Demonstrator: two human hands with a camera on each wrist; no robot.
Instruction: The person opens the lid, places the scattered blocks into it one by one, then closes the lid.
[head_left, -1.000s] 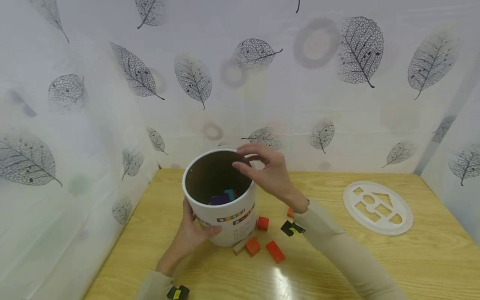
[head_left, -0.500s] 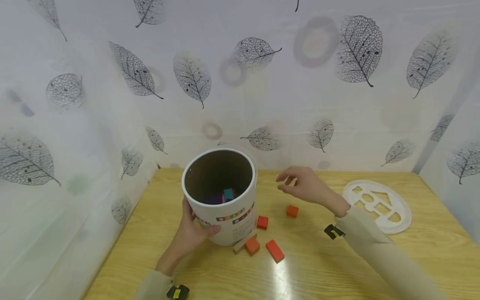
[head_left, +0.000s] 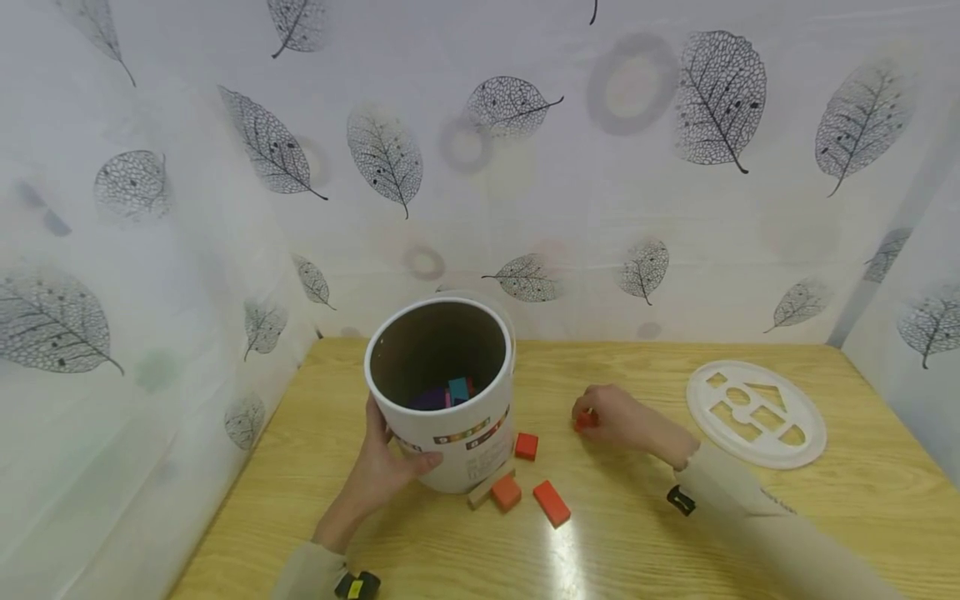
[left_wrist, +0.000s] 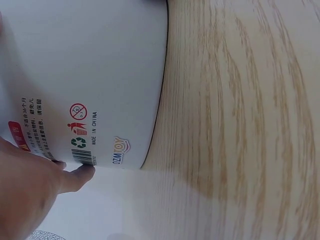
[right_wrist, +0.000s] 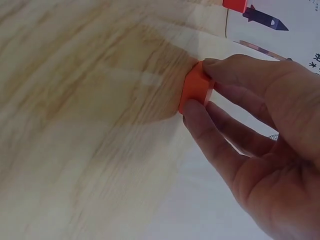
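A white cylindrical bucket [head_left: 468, 450] stands tilted toward me at the middle left, with purple, teal and red blocks [head_left: 459, 389] at its bottom. My left hand [head_left: 378, 467] holds its lower left side, thumb across the front. In the left wrist view the fingers [left_wrist: 77, 179] press against the printed wall of the bucket. To the right of the bucket, my right hand [head_left: 618, 423] pinches an orange-red block [right_wrist: 196, 86] between thumb and fingertips, close over the table. From the head, the fingers partly hide this block.
Beside the bucket's base lie a red cube [head_left: 527, 446], an orange block [head_left: 506, 493], a red oblong block [head_left: 552, 503] and a plain wooden stick [head_left: 480, 495]. A white round lid with shaped holes [head_left: 701, 408] lies at the right. Leaf-printed curtain [head_left: 562, 208] borders the wooden table [head_left: 645, 542].
My right hand has left the bucket's rim, moved right and come down onto the orange-red block, now pinching it. The left hand keeps its hold on the bucket.
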